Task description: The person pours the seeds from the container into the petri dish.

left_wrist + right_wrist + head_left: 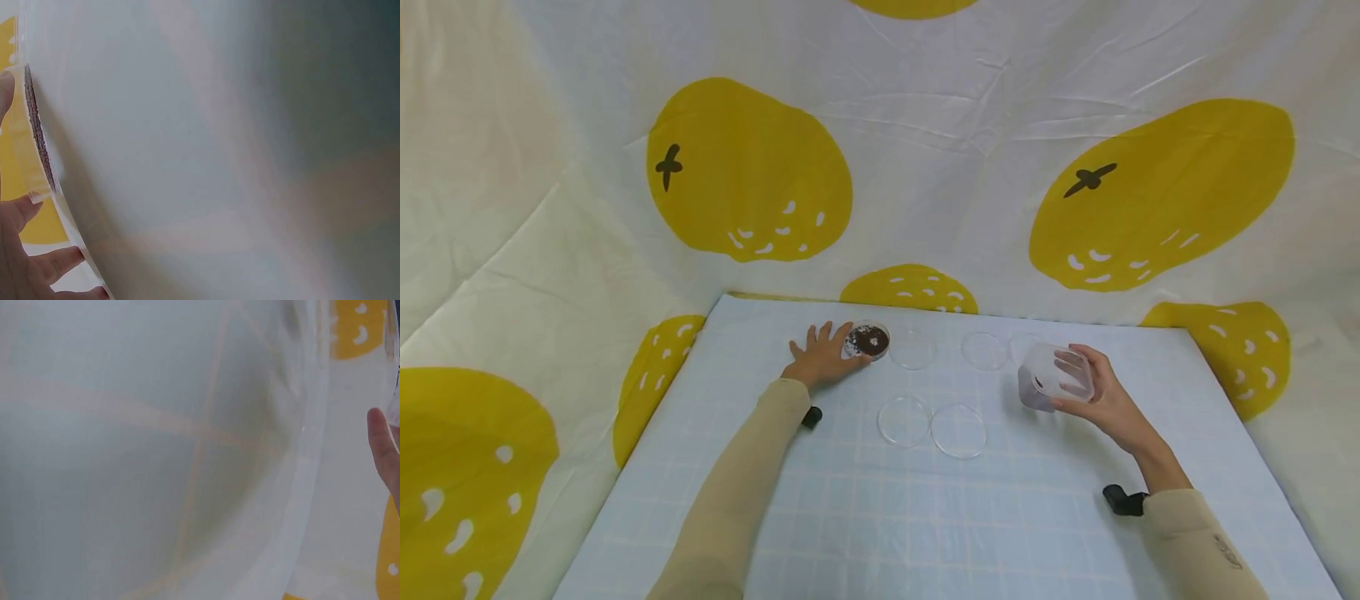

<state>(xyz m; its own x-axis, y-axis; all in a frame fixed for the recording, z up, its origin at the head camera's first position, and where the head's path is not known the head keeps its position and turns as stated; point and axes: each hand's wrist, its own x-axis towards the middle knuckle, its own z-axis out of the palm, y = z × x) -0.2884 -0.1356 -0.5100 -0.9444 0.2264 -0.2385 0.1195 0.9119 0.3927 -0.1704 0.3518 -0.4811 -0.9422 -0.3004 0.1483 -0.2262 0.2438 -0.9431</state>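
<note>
My left hand (824, 358) grips a clear round petri dish (867, 340) by its rim, thumb on the near side and index finger on the far side. Dark grains (872, 339) cover much of the dish's bottom, and they show as a thin layer from the side in the left wrist view. My right hand (1101, 392) holds a clear plastic container (1037, 392) above the table, thumb in front and fingers behind. A small dark patch shows inside it. Only a fingertip (378, 434) and a sliver of the container appear in the right wrist view.
Beside the filled dish lies a clear dish (912, 349). Two more clear dishes, one left (984, 352) and one right (1024, 346), are near the container. Nearer me, a pair of clear dishes (904, 421) lies side by side on the pale checked cloth (865, 533). Fruit-print fabric (925, 167) hangs behind.
</note>
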